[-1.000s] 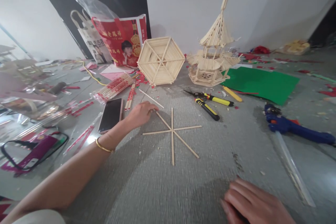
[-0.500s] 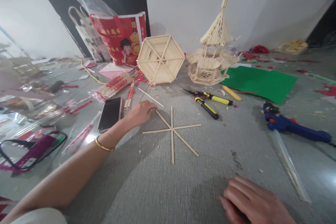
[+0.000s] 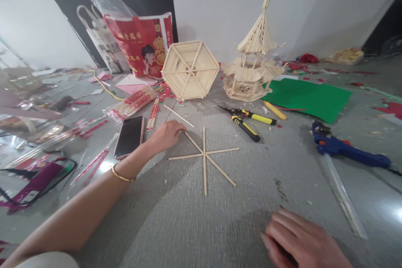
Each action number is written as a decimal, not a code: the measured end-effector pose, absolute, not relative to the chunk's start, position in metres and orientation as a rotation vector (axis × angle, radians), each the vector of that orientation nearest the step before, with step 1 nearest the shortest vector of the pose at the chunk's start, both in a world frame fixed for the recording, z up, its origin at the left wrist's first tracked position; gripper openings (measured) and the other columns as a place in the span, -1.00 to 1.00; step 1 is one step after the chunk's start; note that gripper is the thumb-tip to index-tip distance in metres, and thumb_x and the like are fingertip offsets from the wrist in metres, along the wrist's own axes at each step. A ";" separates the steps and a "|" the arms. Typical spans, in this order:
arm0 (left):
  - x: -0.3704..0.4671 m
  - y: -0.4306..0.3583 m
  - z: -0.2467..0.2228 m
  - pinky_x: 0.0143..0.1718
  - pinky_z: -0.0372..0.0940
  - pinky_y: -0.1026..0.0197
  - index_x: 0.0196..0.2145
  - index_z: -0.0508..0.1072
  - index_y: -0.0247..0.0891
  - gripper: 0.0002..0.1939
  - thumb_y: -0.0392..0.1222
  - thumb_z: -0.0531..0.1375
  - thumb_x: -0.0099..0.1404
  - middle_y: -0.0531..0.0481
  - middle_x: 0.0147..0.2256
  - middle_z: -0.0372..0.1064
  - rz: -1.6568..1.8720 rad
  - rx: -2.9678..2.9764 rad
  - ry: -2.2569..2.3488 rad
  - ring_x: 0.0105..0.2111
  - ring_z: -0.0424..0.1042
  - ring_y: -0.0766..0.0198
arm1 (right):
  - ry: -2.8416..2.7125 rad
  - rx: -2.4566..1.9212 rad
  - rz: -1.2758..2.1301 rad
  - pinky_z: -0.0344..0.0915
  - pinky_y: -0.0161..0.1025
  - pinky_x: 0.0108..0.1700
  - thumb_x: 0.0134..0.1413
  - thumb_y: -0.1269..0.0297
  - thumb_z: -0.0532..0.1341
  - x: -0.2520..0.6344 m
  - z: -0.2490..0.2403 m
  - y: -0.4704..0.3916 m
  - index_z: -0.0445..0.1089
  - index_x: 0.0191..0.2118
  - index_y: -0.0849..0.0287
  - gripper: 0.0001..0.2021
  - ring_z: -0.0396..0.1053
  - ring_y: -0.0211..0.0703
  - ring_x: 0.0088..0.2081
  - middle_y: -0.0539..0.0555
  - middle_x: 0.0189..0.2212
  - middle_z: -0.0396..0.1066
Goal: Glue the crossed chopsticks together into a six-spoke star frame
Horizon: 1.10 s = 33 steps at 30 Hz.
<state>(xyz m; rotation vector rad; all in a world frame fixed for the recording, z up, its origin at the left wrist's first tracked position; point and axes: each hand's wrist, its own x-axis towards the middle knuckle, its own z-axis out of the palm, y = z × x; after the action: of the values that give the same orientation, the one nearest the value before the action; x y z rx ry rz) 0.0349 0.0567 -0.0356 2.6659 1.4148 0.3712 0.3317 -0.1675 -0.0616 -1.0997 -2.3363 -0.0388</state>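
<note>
Thin wooden sticks lie on the grey surface as a six-armed star (image 3: 204,154), joined at the middle. With fingertips closed on the outer end of its upper-left stick (image 3: 194,142), my left hand (image 3: 168,133) rests beside the star. A separate wooden stick (image 3: 179,116) lies just beyond that hand. At the lower right, my right hand (image 3: 301,238) rests with its fingers curled, away from the star; I see nothing in it. Yellow-and-black cutters (image 3: 246,121) lie behind the star, and a blue glue gun (image 3: 348,146) with a clear glue stick (image 3: 344,197) is at the right.
At the back stand a hexagonal stick panel (image 3: 190,71) and a stick pagoda (image 3: 254,58). A phone (image 3: 130,136), packed sticks (image 3: 132,102) and a purple device (image 3: 34,184) lie left. Green sheet (image 3: 310,96) and red bag (image 3: 138,46) are farther back.
The whole view has shifted slightly to the left. My left hand keeps its hold on the same stick end, and my right hand stays where it was.
</note>
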 end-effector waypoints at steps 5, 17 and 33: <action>0.036 0.056 -0.035 -0.10 0.32 0.17 -0.21 0.53 -0.26 -0.66 -0.42 0.01 0.20 -0.06 -0.23 0.48 0.371 2.658 1.423 -0.19 0.45 0.21 | -2.323 -1.096 -0.039 0.12 -0.36 -0.51 0.16 0.50 0.00 0.332 -0.061 -0.167 0.16 -0.53 0.12 -0.74 0.20 -0.33 -0.58 -0.06 -0.63 0.19; 0.034 0.057 -0.037 -0.12 0.32 0.19 -0.23 0.54 -0.24 -0.64 -0.41 0.00 0.18 -0.04 -0.25 0.50 0.390 2.655 1.400 -0.21 0.46 0.23 | -2.321 -1.092 -0.043 0.12 -0.36 -0.50 0.17 0.51 0.00 0.331 -0.060 -0.167 0.15 -0.53 0.12 -0.73 0.19 -0.33 -0.58 -0.06 -0.64 0.18; 0.034 0.054 -0.031 -0.11 0.31 0.18 -0.21 0.53 -0.25 -0.67 -0.37 0.00 0.21 -0.07 -0.22 0.50 0.363 2.634 1.436 -0.19 0.46 0.20 | -2.318 -1.100 -0.058 0.15 -0.38 -0.49 0.16 0.50 0.00 0.330 -0.056 -0.167 0.16 -0.54 0.13 -0.73 0.21 -0.34 -0.58 -0.06 -0.64 0.19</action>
<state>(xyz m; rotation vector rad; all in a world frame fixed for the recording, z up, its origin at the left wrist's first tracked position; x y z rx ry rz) 0.0335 0.0542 -0.0312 2.6343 1.4362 0.3634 0.3304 -0.1670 -0.0561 -1.1000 -2.3177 -0.0577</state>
